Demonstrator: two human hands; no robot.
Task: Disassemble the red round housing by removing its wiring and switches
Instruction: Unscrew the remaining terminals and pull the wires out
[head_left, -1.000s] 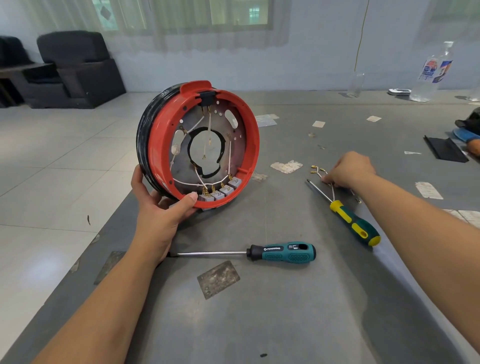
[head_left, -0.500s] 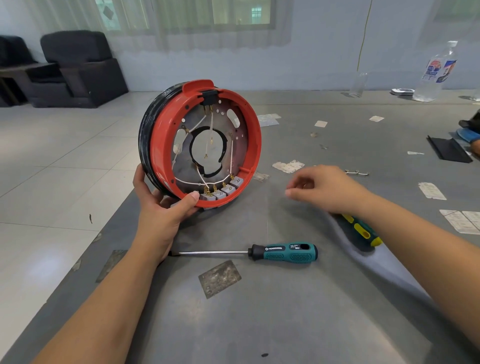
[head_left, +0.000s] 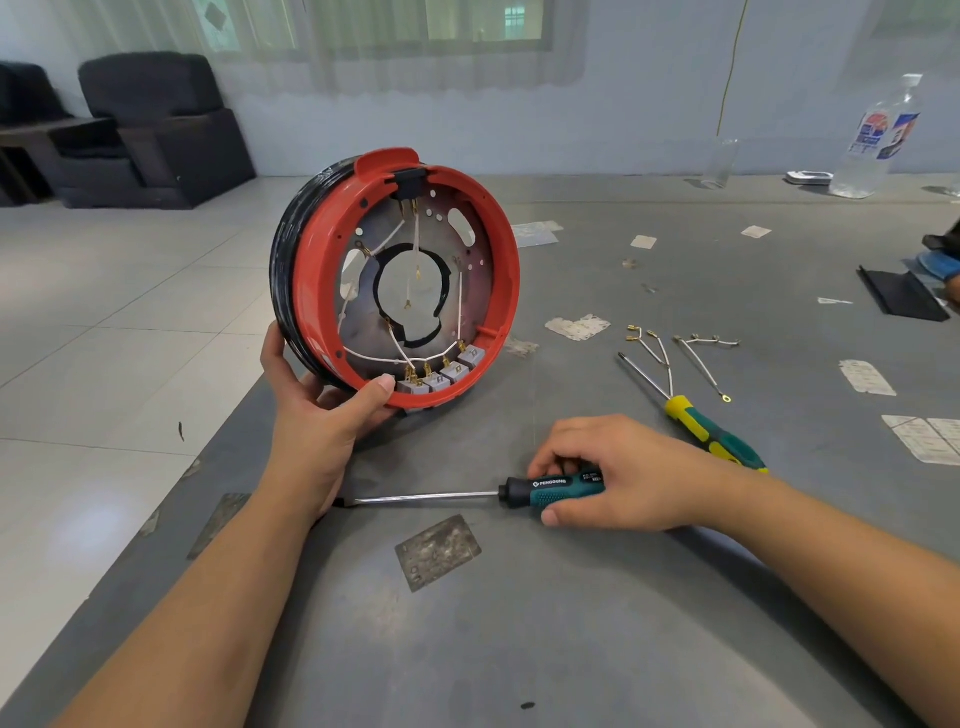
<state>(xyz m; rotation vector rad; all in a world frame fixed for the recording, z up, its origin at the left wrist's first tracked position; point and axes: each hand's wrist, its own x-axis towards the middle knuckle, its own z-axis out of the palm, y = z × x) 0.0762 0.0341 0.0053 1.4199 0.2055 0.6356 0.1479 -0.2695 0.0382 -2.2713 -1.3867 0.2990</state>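
Head view: left hand (head_left: 317, 421) grips upright red housing (head_left: 400, 275); right hand (head_left: 628, 473) clamps teal screwdriver (head_left: 550, 491) beside it.

A plastic bottle (head_left: 878, 140) stands far across from black armchairs (head_left: 156, 130).

A makeshift workshop: grey worktable (head_left: 519, 623) with screwdrivers (head_left: 711, 434), tiled floor (head_left: 104, 338), dark armchairs (head_left: 156, 135).

One red round housing (head_left: 400, 275); four grey switches (head_left: 441, 378) inside; two screwdrivers (head_left: 550, 491) (head_left: 696, 421); two loose wire bundles (head_left: 657, 351) (head_left: 706, 358); one bottle (head_left: 878, 140).
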